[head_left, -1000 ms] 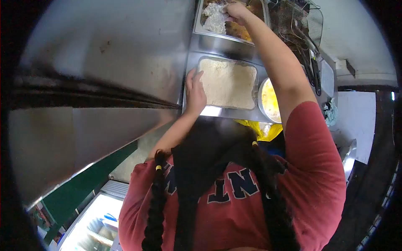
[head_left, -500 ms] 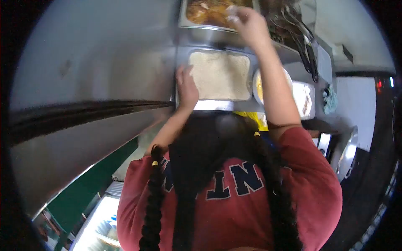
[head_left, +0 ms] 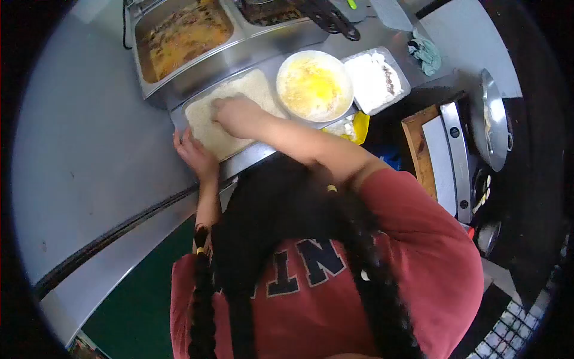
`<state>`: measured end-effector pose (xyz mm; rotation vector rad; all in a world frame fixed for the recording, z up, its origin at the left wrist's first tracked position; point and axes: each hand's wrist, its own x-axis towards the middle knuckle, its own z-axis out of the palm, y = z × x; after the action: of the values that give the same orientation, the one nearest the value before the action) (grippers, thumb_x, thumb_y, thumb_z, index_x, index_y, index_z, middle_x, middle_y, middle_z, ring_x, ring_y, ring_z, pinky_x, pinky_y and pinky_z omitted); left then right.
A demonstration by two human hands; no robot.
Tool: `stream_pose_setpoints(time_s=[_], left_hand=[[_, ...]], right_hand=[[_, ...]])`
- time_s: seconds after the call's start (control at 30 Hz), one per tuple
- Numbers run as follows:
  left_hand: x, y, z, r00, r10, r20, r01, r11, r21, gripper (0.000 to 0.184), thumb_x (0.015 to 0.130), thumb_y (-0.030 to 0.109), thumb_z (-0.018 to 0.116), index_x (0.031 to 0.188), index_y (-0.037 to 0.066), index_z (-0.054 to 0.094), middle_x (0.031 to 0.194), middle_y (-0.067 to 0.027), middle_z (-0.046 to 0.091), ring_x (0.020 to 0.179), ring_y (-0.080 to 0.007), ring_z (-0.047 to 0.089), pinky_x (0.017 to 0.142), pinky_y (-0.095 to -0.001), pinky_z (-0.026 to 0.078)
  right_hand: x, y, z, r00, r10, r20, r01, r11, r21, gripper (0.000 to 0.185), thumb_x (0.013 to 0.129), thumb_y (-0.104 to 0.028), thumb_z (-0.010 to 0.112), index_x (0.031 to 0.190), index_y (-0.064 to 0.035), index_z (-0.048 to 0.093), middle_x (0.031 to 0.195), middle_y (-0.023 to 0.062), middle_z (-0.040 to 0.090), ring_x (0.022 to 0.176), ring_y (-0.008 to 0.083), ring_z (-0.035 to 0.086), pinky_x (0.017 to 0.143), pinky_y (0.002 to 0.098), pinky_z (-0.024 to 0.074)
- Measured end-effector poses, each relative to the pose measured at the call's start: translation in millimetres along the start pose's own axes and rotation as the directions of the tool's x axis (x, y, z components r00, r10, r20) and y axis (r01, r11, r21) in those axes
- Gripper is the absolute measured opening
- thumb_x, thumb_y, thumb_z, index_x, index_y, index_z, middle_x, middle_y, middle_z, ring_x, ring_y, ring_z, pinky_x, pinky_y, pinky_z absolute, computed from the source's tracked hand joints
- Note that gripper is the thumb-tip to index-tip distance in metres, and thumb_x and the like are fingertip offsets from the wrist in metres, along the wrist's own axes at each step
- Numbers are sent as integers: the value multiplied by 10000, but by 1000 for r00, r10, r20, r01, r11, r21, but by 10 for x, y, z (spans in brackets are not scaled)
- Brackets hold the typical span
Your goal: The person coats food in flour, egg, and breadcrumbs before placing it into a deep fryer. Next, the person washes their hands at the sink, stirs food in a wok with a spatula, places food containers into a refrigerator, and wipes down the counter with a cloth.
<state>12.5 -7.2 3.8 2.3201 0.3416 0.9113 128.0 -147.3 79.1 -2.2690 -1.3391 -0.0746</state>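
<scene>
A shallow rectangular tray [head_left: 222, 159] holds a layer of pale, fine crumbs [head_left: 257, 90]. My left hand [head_left: 197, 157] grips its left near corner, fingers along the outer edge. Into the crumbs reaches my right hand [head_left: 235, 115], fingers curled and pointing down; whatever they hold is hidden. Right of the tray stands a round white bowl [head_left: 285, 99] with yellow liquid that looks like beaten egg [head_left: 320, 87]. Beside the bowl is a rectangular container [head_left: 399, 64] of white powder with brownish clumps [head_left: 388, 79].
Behind the tray, metal pans [head_left: 143, 60] hold orange-brown food. Black utensils [head_left: 332, 21] lie at the back. A yellow packet [head_left: 359, 128] sits below the bowl, and a greenish cloth [head_left: 426, 54] lies farther right. A metal wok [head_left: 493, 125] stands at the far right.
My right hand has come down from the orange-brown food pan, where it pinched something white, into the crumbs. My left hand stays at the tray's edge. The camera view has turned.
</scene>
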Motion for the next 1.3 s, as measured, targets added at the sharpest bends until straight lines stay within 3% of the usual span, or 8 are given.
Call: stream_pose_setpoints(time_s=[0.27,0.47,0.53,0.63,0.77,0.9,1.13,1.3], left_hand=[[-8,259,-26,999,-5,-50,13,990,143,347,897,99,493,1233,22,530,1396,-272,335,1288,-410,355,1053,-483,307],[-85,492,120,992,-53,-118,79,972,221,343,887,112,526,1222,37,536,1418,-264,303,1292,-430,344,1041,-497,321],[-90,648,142,988,-71,-136,101,968,228,348,884,109,531,1225,35,533,1426,-262,289,1293,-430,344,1042,-493,322],[-73,850,231,984,-78,-163,114,968,223,351,879,101,540,1223,34,536,1436,-254,271,1293,-431,345,1046,-489,323],[-159,1097,342,980,-50,-192,98,964,247,324,895,131,555,1205,39,571,1417,-245,319,1297,-397,351,1060,-470,307],[-237,1328,510,983,-1,-183,48,967,250,342,843,70,557,1184,54,584,1411,-233,327,1297,-401,358,1062,-471,313],[-388,1690,751,980,-17,-197,56,980,193,314,867,59,563,1175,96,608,1393,-207,368,1299,-379,360,1059,-455,301],[-589,1732,774,968,-72,-240,109,983,145,328,844,32,576,1164,98,614,1390,-203,376,1293,-374,366,1054,-449,315]], right_hand=[[-155,223,-356,986,129,-103,-110,979,171,203,772,-110,616,956,-119,700,979,118,609,914,306,617,778,432,490],[-309,450,-316,990,2,144,-8,999,40,241,748,-80,610,969,-112,701,1001,123,615,929,310,619,811,423,496],[-417,598,-464,996,74,57,-89,941,328,257,745,-56,571,960,-97,706,1047,135,639,1006,316,613,862,423,489],[-874,1104,-962,975,188,-117,-136,925,355,264,737,-90,611,984,-100,705,1071,136,635,992,335,606,880,423,483],[-1836,2151,-1672,775,618,-134,-566,772,289,321,762,-97,625,1076,-54,676,1080,201,649,1003,359,617,889,418,484],[-2738,3056,-1844,507,862,-7,-825,483,-294,258,780,-95,575,1006,-15,671,1033,232,652,958,385,634,852,453,502],[-3074,3265,-1635,656,753,-52,-705,586,-399,240,764,-135,602,956,-15,681,992,219,667,939,377,647,839,450,511],[-2979,3152,-1883,664,740,-111,-748,657,-92,256,759,-162,617,943,-4,701,892,212,687,861,326,672,809,402,520]])
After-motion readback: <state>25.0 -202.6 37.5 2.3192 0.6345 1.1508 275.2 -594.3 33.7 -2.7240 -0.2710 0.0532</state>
